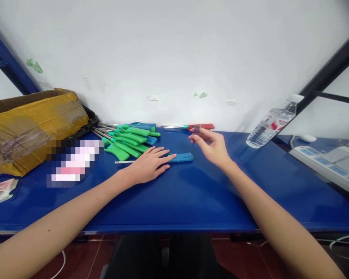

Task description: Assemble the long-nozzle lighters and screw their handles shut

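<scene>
A long-nosed lighter with a blue handle (183,157) lies flat on the table, its metal tube sticking out to the left. My left hand (148,164) rests over its middle and holds it down, fingers across the top side and thumb at the near side. Between the thumb and fingertips of my right hand (211,145) is a small screwdriver (196,131) with a dark purple handle. Its thin shaft points down at the right end of the blue handle; whether the tip sits in a hole I cannot tell. Behind my left hand lies a pile of green lighters (130,137), some blue ones among them.
Red lighters (202,126) lie by the wall. A taped cardboard box (37,131) stands at the left, near a blurred-out item (75,161) and a card piece (1,192). A water bottle (275,122) leans at the right, beside a white power strip (331,164). The blue table (174,205) has its edge near me.
</scene>
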Tool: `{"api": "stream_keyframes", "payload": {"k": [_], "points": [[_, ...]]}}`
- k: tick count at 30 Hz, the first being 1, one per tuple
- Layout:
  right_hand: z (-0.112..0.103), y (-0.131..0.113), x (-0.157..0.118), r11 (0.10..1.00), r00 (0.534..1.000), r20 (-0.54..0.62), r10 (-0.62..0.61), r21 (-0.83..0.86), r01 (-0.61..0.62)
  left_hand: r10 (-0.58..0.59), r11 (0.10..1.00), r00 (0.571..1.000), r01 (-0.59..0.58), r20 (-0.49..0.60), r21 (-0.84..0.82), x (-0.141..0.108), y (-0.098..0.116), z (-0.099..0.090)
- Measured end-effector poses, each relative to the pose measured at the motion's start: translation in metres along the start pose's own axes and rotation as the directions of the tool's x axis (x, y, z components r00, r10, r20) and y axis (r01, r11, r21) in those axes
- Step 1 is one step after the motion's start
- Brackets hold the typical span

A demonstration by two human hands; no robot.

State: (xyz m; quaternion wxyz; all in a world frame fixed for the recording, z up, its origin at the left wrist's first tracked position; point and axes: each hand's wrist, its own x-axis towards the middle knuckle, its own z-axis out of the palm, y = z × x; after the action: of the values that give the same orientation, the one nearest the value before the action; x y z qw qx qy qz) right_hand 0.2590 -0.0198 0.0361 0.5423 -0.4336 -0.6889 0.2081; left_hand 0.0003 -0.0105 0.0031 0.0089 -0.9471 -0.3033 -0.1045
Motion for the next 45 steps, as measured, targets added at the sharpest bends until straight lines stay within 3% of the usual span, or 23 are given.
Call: {"api": "stream_keyframes", "payload": {"k": [14, 21, 24, 26, 32, 45], "points": [[-0.002, -0.003, 0.000, 0.997, 0.999, -0.033, 0.005, -0.073, -0.007, -0.020, 1.000, 0.999, 0.019, 0.036, 0.016, 0.000, 0.002, -0.003], [-0.002, -0.001, 0.000, 0.990, 0.996, 0.026, -0.080, -0.118, 0.082, -0.023, 1.000, 0.999, 0.023, 0.036, 0.015, 0.001, 0.003, -0.003], [0.003, 0.002, 0.001, 0.996, 0.997, 0.024, -0.079, 0.043, 0.077, -0.027, 0.999, 0.999, 0.026, 0.032, 0.027, 0.001, 0.004, -0.003], [0.006, 0.003, 0.002, 0.974, 0.998, 0.055, -0.022, 0.226, 0.009, -0.032, 0.999, 0.999, 0.031, 0.039, 0.038, 0.001, 0.005, -0.004], [0.009, 0.004, 0.007, 0.788, 0.993, 0.060, 0.100, 0.605, -0.116, -0.033, 0.998, 0.999, 0.031, 0.025, 0.049, 0.002, 0.007, -0.002], [0.018, -0.004, 0.012, 0.711, 0.977, 0.075, 0.200, 0.675, -0.197, 0.028, 0.998, 0.999, -0.028, -0.016, 0.053, 0.003, 0.008, 0.003]]}}
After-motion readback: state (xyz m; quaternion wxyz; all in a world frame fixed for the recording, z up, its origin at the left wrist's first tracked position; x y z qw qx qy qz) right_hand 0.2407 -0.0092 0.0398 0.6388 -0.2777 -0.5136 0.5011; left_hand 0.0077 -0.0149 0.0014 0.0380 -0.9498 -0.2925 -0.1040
